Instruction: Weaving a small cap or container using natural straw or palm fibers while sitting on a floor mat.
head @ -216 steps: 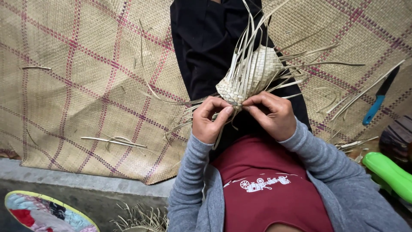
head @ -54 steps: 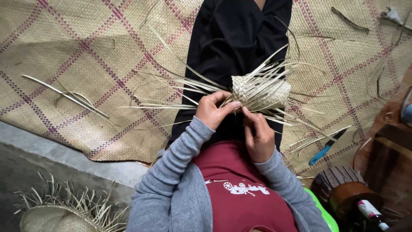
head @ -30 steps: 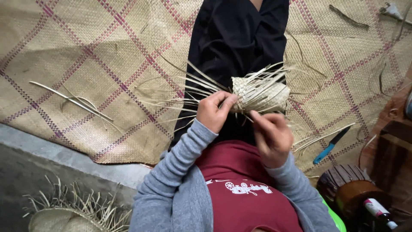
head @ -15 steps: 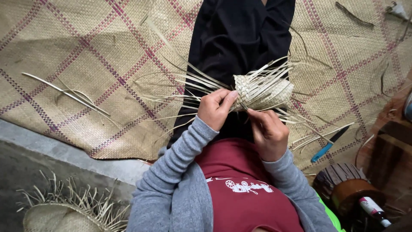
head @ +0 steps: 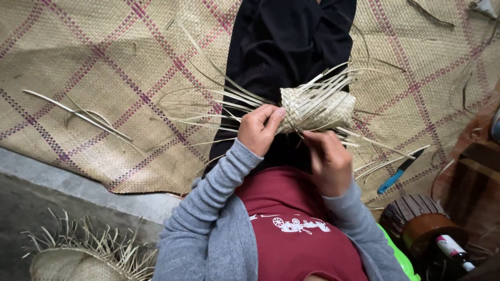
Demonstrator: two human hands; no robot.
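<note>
pale half-woven straw pouch (head: 316,108), loose strips splaying, lying sideways above lap

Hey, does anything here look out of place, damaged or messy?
Nothing damaged. The woven piece, held by the left hand and right hand, has loose strips sticking out unwoven. A few stray strips and a blue-handled knife lie on the mat.

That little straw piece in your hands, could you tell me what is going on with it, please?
A seated person is weaving a small woven pouch out of pale palm strips, held over the lap. The left hand steadies its near end, thumb pressed on the weave, while the right hand works a loose strip underneath. Many unwoven strips fan out from it. A large checked woven mat covers the floor, with a blue-handled knife lying at the right.
</note>
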